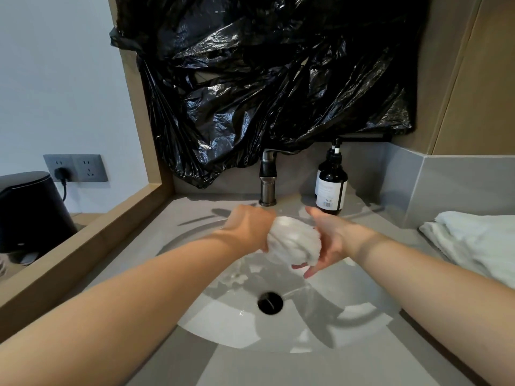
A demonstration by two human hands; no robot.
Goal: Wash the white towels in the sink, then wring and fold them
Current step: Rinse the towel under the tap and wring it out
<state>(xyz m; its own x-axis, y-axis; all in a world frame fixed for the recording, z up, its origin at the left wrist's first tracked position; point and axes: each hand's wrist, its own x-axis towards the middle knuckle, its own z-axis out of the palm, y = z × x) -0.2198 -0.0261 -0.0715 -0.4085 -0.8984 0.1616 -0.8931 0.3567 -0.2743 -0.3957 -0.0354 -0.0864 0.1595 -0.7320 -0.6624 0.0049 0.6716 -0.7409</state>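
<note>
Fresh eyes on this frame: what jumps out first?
Crumpled black plastic sheeting draped over the wall behind the faucet fills the upper middle. Below it, over the sink, the left hand grips a twisted white towel while the right hand cups its other side. More white towels lie stacked at the right edge.

2 bare forearms reach forward from lower corners, converging at centre. Left hand (250,227) back up, wrist bent, fingers curled over left end of twisted white towel (292,239). Right hand (331,240) palm turned inward, thumb raised clear, fingers (309,270) wrapped under towel's right end. Hands level, close together.
</note>
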